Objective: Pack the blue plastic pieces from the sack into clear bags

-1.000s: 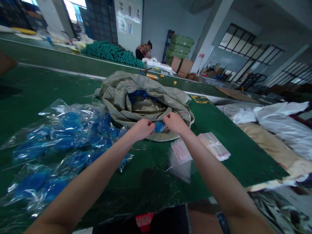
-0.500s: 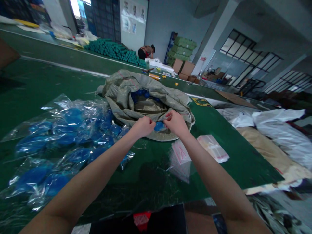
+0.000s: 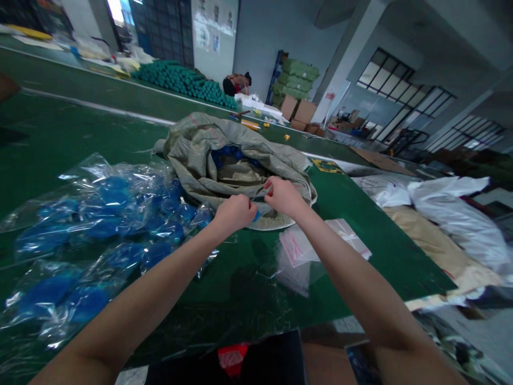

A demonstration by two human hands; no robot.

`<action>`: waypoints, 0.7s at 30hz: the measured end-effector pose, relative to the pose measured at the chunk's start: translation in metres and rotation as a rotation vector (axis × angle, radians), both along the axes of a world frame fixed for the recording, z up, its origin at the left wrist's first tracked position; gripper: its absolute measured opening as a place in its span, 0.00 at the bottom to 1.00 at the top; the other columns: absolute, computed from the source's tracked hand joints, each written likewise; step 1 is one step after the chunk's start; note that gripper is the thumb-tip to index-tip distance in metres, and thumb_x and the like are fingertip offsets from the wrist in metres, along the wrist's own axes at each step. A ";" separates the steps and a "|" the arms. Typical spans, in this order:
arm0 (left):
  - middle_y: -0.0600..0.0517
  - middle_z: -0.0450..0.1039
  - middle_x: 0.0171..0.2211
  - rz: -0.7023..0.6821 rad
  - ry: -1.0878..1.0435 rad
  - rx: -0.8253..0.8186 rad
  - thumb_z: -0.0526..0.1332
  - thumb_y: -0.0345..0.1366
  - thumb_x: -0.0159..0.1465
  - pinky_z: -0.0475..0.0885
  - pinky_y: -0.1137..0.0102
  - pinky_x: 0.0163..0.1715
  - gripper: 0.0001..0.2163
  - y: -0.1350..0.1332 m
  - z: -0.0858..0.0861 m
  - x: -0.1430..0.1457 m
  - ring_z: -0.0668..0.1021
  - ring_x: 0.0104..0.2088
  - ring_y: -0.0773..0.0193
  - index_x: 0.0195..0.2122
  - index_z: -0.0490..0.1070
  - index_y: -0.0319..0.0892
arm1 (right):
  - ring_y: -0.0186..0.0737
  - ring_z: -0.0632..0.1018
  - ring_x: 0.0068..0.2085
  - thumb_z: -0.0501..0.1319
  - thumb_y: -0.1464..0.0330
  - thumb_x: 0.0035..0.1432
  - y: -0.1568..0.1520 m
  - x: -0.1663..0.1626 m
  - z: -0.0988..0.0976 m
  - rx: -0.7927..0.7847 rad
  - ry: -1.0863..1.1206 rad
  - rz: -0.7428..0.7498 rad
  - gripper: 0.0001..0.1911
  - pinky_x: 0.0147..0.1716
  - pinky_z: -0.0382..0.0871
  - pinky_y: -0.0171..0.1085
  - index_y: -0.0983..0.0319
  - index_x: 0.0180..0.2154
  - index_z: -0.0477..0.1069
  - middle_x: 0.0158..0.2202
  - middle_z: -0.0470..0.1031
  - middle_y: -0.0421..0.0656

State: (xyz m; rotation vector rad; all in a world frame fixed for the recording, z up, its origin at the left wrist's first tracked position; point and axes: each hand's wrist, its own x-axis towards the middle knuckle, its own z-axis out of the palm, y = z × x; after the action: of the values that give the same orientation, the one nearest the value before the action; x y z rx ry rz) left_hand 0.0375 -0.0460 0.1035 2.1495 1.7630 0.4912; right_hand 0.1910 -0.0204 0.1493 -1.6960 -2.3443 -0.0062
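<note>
My left hand [image 3: 236, 210] is closed in a pinch on a small clear plastic bag with a blue piece [image 3: 257, 216] in it, mostly hidden by my fingers. Higher and to the right, my right hand [image 3: 284, 195] pinches with thumb and forefinger; what it holds is too thin to make out, though a faint pale line runs between the hands. Both hands are over the front rim of a grey-green woven sack [image 3: 192, 155], rolled down, with blue round pieces [image 3: 234, 154] inside. Left of it lie several blue pieces in clear bags [image 3: 108, 224].
Flat clear bags with red-lined edges [image 3: 296, 251] lie on the green table [image 3: 248, 283] by my right forearm. White and brown sacks [image 3: 436, 230] stand beyond the table's right edge. Farther back are green rolls [image 3: 180, 83] and a person bending [image 3: 237, 84].
My right hand has moved up and slightly left, away from the blue piece. My left hand has barely moved, and less of the blue piece shows. The view has shifted slightly.
</note>
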 end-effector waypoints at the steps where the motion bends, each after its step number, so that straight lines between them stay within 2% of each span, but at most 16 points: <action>1: 0.38 0.80 0.36 -0.011 0.005 0.002 0.50 0.40 0.64 0.73 0.64 0.38 0.18 -0.001 0.001 0.000 0.81 0.38 0.50 0.36 0.79 0.38 | 0.43 0.78 0.39 0.60 0.75 0.53 -0.001 -0.001 -0.001 -0.004 0.006 0.013 0.13 0.39 0.66 0.36 0.63 0.43 0.71 0.37 0.79 0.46; 3: 0.38 0.80 0.36 -0.050 0.031 -0.010 0.50 0.42 0.64 0.73 0.62 0.38 0.18 -0.004 0.002 -0.001 0.81 0.38 0.48 0.35 0.79 0.39 | 0.42 0.78 0.37 0.60 0.76 0.52 -0.003 -0.002 -0.001 -0.028 0.021 0.059 0.14 0.38 0.65 0.35 0.63 0.43 0.71 0.36 0.79 0.44; 6: 0.36 0.79 0.37 -0.055 0.108 0.000 0.54 0.50 0.62 0.74 0.58 0.39 0.21 -0.007 0.003 -0.003 0.81 0.40 0.43 0.38 0.78 0.38 | 0.40 0.78 0.36 0.59 0.78 0.52 -0.006 -0.005 -0.001 -0.109 0.042 0.184 0.16 0.37 0.64 0.35 0.64 0.45 0.70 0.33 0.79 0.42; 8: 0.35 0.78 0.42 -0.031 0.117 0.095 0.57 0.53 0.59 0.73 0.56 0.41 0.25 -0.006 0.002 -0.006 0.80 0.43 0.42 0.44 0.76 0.36 | 0.39 0.77 0.36 0.59 0.79 0.52 -0.008 -0.007 0.001 -0.160 0.043 0.268 0.17 0.38 0.64 0.34 0.65 0.46 0.70 0.32 0.78 0.42; 10: 0.38 0.77 0.46 -0.084 0.059 0.183 0.58 0.51 0.59 0.73 0.59 0.42 0.24 -0.003 0.000 -0.008 0.79 0.44 0.45 0.48 0.74 0.38 | 0.39 0.77 0.35 0.59 0.80 0.51 -0.009 -0.008 0.003 -0.197 0.043 0.325 0.16 0.38 0.63 0.34 0.65 0.43 0.71 0.32 0.78 0.42; 14: 0.46 0.80 0.39 -0.227 -0.090 0.155 0.57 0.43 0.61 0.70 0.67 0.40 0.15 0.006 0.000 -0.013 0.80 0.39 0.56 0.41 0.78 0.41 | 0.37 0.77 0.36 0.61 0.80 0.52 -0.009 -0.001 0.007 -0.243 0.098 0.367 0.13 0.38 0.63 0.33 0.62 0.40 0.72 0.33 0.78 0.39; 19: 0.49 0.80 0.33 -0.303 -0.216 0.110 0.56 0.42 0.61 0.67 0.71 0.33 0.15 0.002 0.012 -0.014 0.76 0.30 0.63 0.35 0.80 0.39 | 0.35 0.79 0.36 0.61 0.77 0.55 -0.011 0.016 0.014 -0.279 0.227 0.476 0.13 0.38 0.65 0.32 0.60 0.42 0.72 0.34 0.79 0.37; 21: 0.50 0.79 0.31 -0.300 -0.233 0.083 0.56 0.43 0.61 0.65 0.71 0.30 0.15 0.001 0.015 -0.014 0.75 0.28 0.65 0.33 0.79 0.39 | 0.35 0.79 0.36 0.63 0.78 0.53 -0.011 0.020 0.014 -0.299 0.251 0.447 0.14 0.38 0.66 0.32 0.60 0.42 0.73 0.34 0.79 0.37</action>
State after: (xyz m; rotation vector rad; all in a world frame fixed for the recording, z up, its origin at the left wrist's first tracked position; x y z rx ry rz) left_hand 0.0237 -0.0454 0.1185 2.2557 1.2915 0.7112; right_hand 0.2114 -0.0318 0.1638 -1.1531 -2.5590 0.6252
